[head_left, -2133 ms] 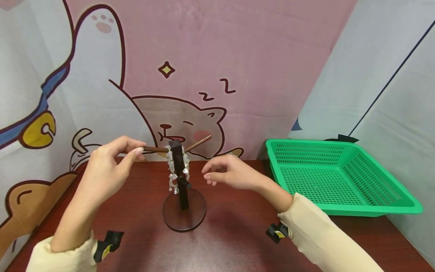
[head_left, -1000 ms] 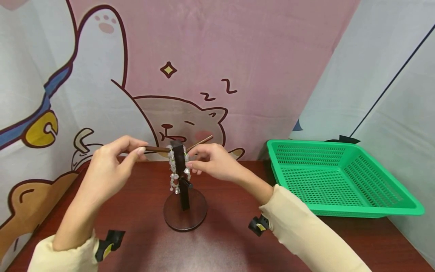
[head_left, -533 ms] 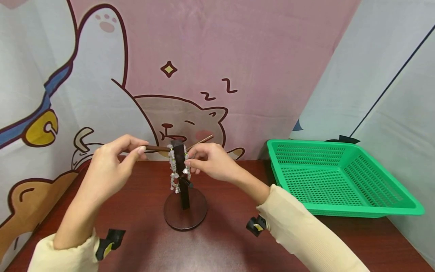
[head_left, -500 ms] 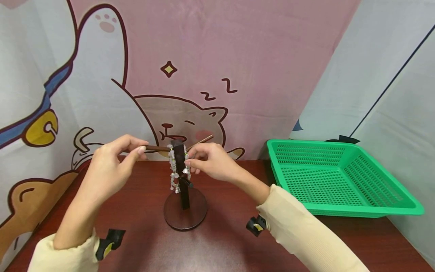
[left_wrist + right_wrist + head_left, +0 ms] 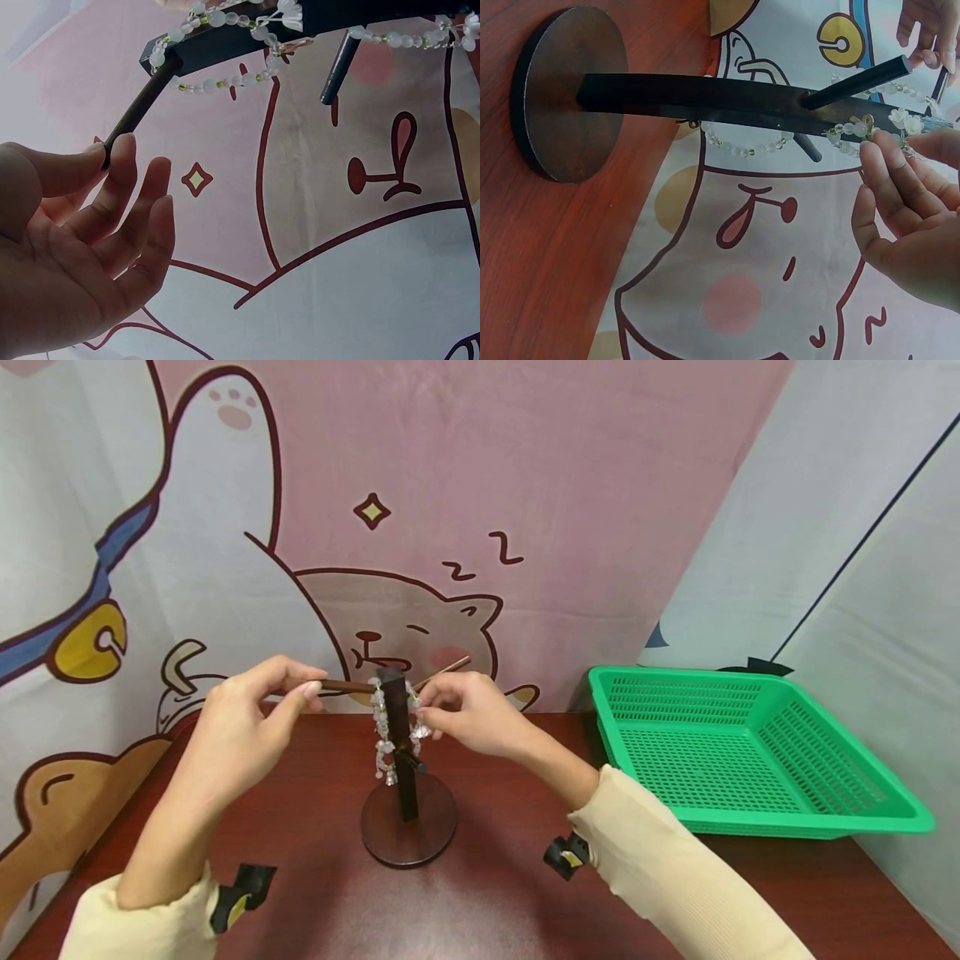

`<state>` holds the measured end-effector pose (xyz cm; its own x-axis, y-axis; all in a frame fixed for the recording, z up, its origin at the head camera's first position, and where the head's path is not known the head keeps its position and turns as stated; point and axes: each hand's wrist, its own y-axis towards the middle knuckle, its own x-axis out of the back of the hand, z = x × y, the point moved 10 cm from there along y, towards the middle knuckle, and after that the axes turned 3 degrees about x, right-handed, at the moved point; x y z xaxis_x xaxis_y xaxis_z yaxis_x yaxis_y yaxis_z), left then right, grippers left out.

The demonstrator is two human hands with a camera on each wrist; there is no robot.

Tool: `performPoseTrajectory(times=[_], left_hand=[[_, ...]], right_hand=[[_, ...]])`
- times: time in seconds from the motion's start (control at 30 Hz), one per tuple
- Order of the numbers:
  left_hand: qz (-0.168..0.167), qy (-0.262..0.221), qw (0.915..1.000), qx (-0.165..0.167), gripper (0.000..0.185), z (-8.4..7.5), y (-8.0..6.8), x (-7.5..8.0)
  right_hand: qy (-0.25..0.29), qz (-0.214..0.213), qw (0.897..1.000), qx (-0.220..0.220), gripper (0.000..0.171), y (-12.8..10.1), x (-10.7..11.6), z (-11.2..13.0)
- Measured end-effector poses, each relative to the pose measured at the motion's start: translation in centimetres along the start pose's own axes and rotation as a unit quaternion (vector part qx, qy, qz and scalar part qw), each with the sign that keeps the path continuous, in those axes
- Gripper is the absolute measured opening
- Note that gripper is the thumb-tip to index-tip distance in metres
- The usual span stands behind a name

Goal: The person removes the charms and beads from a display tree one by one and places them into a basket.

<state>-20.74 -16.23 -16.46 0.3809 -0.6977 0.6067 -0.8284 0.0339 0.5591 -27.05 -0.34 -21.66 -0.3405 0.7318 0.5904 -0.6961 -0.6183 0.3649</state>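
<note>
My right hand [image 5: 468, 714] now pinches the bead bracelet [image 5: 384, 735] beside the stand [image 5: 401, 777], lifting its right strand slightly higher than half a second ago. My left hand [image 5: 240, 727] still grips the peg [image 5: 341, 687]. The green basket [image 5: 750, 752] sits unmoved, right.

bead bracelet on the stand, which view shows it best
The right wrist view: the bead bracelet shows bead by bead beside the right hand. The left wrist view catches only parts at the top edge; the head view shows it small, draped over the stand.
</note>
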Motion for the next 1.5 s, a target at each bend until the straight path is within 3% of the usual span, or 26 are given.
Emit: performPoseTrajectory(times=[1.17,1.5], left_hand=[[-0.005,0.000,1.0000,-0.009,0.011,-0.1,-0.1,0.0],[-0.003,0.000,1.0000,-0.006,0.011,-0.1,-0.1,0.0]], right_hand=[[0.005,-0.036,0.999,-0.018,0.004,-1.1,3.6,-1.1],[0.025,-0.053,0.997,-0.053,0.005,-1.7,5.2,-1.9]])
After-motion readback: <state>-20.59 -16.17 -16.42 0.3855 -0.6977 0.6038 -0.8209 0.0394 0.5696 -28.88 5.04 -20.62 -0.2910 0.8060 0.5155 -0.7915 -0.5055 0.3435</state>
